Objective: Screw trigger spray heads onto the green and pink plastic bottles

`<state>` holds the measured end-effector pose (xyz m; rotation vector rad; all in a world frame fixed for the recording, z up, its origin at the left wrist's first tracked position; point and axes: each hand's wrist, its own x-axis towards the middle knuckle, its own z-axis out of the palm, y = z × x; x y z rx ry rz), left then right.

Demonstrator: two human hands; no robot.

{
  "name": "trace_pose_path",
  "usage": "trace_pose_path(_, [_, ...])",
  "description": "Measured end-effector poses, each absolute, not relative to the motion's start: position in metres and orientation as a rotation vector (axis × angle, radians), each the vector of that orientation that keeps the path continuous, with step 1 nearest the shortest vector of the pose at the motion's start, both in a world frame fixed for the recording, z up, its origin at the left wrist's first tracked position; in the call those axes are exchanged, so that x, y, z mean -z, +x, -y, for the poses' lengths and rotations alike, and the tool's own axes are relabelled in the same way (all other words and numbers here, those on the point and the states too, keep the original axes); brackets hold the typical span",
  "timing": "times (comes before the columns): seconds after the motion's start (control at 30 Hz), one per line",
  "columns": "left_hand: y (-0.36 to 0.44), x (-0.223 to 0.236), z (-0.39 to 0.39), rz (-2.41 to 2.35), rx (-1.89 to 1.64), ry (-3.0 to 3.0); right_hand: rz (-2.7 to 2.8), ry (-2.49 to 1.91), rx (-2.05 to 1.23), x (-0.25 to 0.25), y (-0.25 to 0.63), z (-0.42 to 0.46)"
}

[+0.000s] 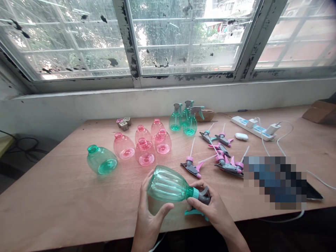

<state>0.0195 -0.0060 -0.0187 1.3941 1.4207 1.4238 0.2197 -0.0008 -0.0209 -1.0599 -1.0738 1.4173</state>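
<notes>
A green translucent spray bottle (169, 185) lies tilted nearly on its side over the front of the table, its base toward the left. My left hand (151, 206) cups the base end, fingers along the far side and partly hidden, thumb held off the near side. My right hand (210, 206) grips the grey and teal trigger sprayer head (203, 197) at the neck, thumb near the teal collar. Beyond the bottle, a loose grey and pink trigger sprayer (193, 167) with a straw lies on the table.
On the wooden table (65, 206) stand several pink bottles (145, 154) and a tilted green bottle (102, 160). Three green spray bottles (189, 122) stand near the wall. Several pink sprayers (228, 164) lie right, near a power strip (252, 127), a white case (241, 136) and a blurred-out device.
</notes>
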Motion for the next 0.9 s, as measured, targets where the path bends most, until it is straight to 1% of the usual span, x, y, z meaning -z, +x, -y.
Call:
trace_pose_path(0.3, [0.0227, 0.0164, 0.0055, -1.477, -1.411, 1.478, 1.029, -1.025, -1.465, 0.0232, 0.2212, -0.0004])
trace_pose_path(0.9, [0.0246, 0.0135, 0.0079, -1.447, -1.422, 1.394, 1.034, -1.063, -1.402, 0.0209, 0.2188, 0.0012])
